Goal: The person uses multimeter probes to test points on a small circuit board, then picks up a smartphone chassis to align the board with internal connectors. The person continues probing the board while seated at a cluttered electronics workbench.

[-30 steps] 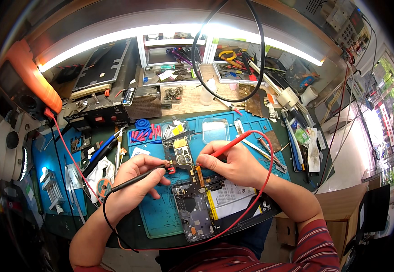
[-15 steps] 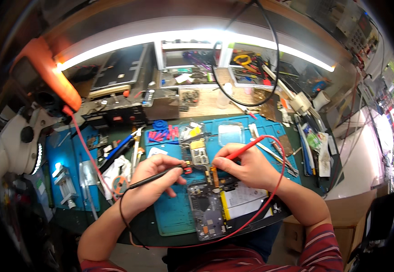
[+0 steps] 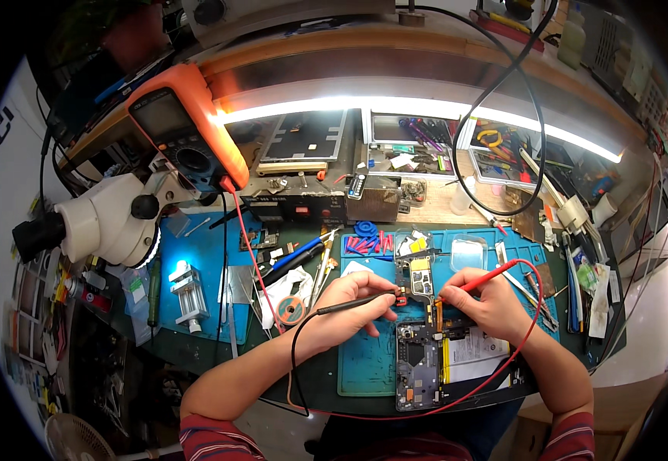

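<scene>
A black probe [image 3: 355, 301] lies in the closed fingers of my left hand [image 3: 341, 319], its tip beside a small red part [image 3: 401, 300] at the edge of a phone circuit board [image 3: 421, 275]. From the other side my right hand [image 3: 491, 307] pinches a red probe [image 3: 491, 275], fingertips near an orange flex cable [image 3: 439, 315]. Whether either tip touches metal I cannot tell. Below the hands lies an opened phone [image 3: 418, 365] with a white, yellow-edged battery [image 3: 472, 355]. Both probe leads loop down past my forearms. An orange multimeter [image 3: 184, 127] stands tilted at the upper left.
A blue work mat [image 3: 364, 365] lies under the phone. To the left are a white microscope [image 3: 107, 215], a small metal clamp [image 3: 189, 296] and a solder wick spool [image 3: 291, 310]. Tweezers and tools [image 3: 580, 284] lie at right. A black cable loop [image 3: 457, 146] hangs ahead.
My view has swung left, so the scene sits further right and the whole multimeter and microscope show. Both hands keep their probes at about the same spots by the board.
</scene>
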Available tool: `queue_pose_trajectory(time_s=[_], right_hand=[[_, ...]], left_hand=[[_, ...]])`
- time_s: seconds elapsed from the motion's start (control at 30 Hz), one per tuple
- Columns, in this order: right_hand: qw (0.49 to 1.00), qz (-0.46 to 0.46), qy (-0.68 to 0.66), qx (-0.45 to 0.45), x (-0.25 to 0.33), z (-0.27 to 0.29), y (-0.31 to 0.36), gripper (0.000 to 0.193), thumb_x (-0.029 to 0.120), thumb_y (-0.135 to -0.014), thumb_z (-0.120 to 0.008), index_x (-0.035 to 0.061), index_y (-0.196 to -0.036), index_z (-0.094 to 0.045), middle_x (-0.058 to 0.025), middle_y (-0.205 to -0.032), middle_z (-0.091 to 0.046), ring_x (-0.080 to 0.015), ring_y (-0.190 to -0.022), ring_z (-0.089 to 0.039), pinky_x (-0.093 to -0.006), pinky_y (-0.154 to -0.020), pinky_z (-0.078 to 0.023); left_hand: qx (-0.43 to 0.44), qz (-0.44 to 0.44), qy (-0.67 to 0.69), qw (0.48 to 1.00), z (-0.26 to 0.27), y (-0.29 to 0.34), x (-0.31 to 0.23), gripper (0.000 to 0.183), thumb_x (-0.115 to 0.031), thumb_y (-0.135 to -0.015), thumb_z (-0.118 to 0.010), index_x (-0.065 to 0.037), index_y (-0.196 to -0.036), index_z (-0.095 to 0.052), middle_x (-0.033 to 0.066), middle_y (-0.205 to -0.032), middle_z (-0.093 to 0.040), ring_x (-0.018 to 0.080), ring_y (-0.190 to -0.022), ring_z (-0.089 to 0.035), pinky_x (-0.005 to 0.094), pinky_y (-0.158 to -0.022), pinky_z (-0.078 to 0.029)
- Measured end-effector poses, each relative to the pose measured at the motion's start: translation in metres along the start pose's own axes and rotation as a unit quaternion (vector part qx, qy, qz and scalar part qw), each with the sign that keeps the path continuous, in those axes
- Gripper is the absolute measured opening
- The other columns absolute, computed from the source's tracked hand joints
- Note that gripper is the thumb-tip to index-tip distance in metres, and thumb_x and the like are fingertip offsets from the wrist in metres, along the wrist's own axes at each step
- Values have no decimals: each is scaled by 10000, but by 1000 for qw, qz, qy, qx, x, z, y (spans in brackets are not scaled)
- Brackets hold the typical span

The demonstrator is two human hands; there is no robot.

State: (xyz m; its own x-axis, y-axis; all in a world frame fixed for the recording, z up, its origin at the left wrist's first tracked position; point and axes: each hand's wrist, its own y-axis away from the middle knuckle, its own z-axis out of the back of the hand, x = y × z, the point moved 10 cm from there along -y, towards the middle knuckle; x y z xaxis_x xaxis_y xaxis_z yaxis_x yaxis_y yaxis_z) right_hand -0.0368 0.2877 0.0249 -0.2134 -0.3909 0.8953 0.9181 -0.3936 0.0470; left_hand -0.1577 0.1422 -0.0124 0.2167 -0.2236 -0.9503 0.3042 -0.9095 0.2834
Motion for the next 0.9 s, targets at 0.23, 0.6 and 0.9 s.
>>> queue_pose_trajectory(time_s=[0.23, 0.6, 0.9], right_hand=[[1000, -9, -1, 3, 1, 1, 0, 260, 252, -950, -698, -7, -977, -714, -28, -760, -671, -82, -695, -590, -257, -625, -466], [1000, 11, -2, -2, -1, 0, 0, 266, 256, -952, -697, -8, -974, -719, -31, -747, -671, -81, -679, -588, -255, -609, -462], [1000, 7, 4, -2, 1, 0, 0, 271, 260, -956, -694, -10, -966, -715, -20, -722, -649, -75, -661, -568, -253, -594, -446]], left_hand=[[7, -13, 2, 1000, 0, -2, 0, 301, -159, -984, -628, 40, -1203, -572, 142, -1155, -662, 166, -949, -694, 256, -612, -571], [3, -12, 1, 1000, 0, -1, -1, 292, -160, -983, -627, 37, -1194, -582, 141, -1144, -666, 162, -946, -692, 253, -612, -572], [4, -11, -5, 1000, -1, 0, -2, 292, -171, -989, -617, 31, -1196, -582, 133, -1148, -666, 159, -955, -690, 255, -623, -574]])
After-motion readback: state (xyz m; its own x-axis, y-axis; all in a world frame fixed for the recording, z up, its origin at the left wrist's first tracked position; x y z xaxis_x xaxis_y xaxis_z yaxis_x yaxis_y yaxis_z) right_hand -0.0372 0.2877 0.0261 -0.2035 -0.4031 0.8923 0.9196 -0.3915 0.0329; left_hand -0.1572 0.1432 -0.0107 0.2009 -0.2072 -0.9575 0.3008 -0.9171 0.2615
